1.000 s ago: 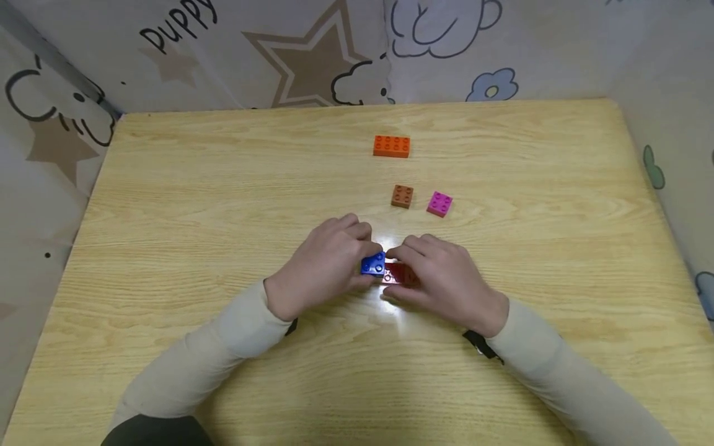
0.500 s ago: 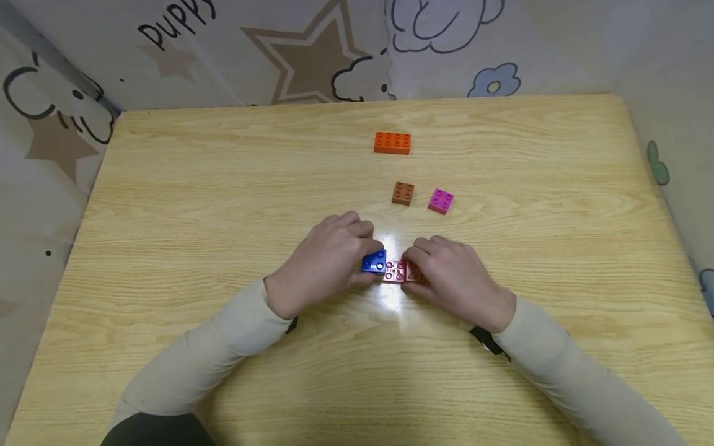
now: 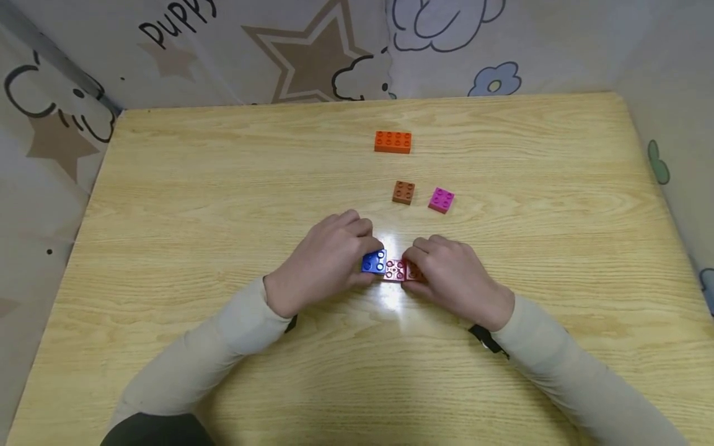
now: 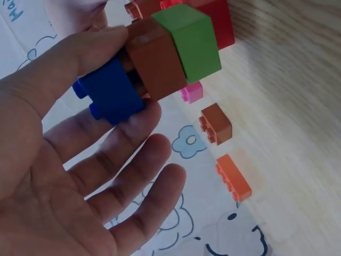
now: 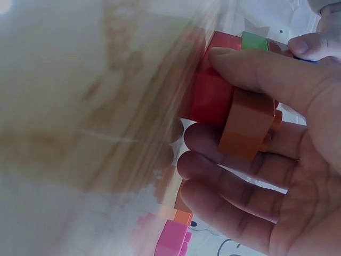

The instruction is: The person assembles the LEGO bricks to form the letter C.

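Observation:
A low build of joined toy building bricks stands between both hands. My left hand pinches the blue brick between thumb and fingers. Below the blue brick are a brown brick and a green brick, with red at the bottom; a narrow gap with brown studs shows between blue and brown. My right hand grips the other end, its thumb on the red brick and its fingers behind a second brown brick. In the head view, red studs show between the hands; fingers hide the rest.
Beyond the hands lie a loose brown brick, a pink brick and, farther back, a longer orange brick. The wooden table meets a patterned wall covering at the back and sides.
My right hand has shifted slightly right and its fingers have closed in on the build's right end, uncovering red studs. My left hand stays nearly still on the blue brick.

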Demonstrator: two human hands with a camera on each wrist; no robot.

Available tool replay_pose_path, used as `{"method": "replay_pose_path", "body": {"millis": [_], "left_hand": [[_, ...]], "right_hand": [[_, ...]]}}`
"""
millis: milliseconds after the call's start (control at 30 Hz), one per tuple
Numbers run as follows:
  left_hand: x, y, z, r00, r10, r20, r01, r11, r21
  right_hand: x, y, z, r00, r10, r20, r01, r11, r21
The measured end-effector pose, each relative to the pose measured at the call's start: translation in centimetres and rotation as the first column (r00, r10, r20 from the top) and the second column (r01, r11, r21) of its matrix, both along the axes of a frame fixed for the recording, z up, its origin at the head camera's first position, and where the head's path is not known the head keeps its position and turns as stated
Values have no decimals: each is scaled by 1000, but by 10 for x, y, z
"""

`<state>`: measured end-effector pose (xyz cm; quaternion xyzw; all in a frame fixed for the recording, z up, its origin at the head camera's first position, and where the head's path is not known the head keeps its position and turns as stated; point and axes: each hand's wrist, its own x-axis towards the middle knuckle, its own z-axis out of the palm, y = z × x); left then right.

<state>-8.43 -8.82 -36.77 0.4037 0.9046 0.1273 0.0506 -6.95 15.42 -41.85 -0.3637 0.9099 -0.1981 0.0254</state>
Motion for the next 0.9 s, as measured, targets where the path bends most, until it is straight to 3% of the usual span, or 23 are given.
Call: {"method": "replay_pose_path", "body": {"millis": [167,467,600,733,900], "left_hand": [[-1,-1,0,1000,6,31,-6,1000,0],[0,0,0,1000,-5,-26,5,1000,-23],[-1,1,2,1000,-5,-19,5,999,-32],[-1,1,2,1000,13,-4,-13,1000,-5],[0,2,2,1000,16,-19,-15,1000,20]], "right_hand": [[0,-1,0,1000,6,-1,-6,1000,-3],[1,1,2,1000,-15,20,15,1000,2],[3,-2,6,999,-32,4,32,987,-159],[1,-12,8,998,-6,-64,-15,942,-335],[-3,-18,7,993,10,-120,-52,933,-355]]}}
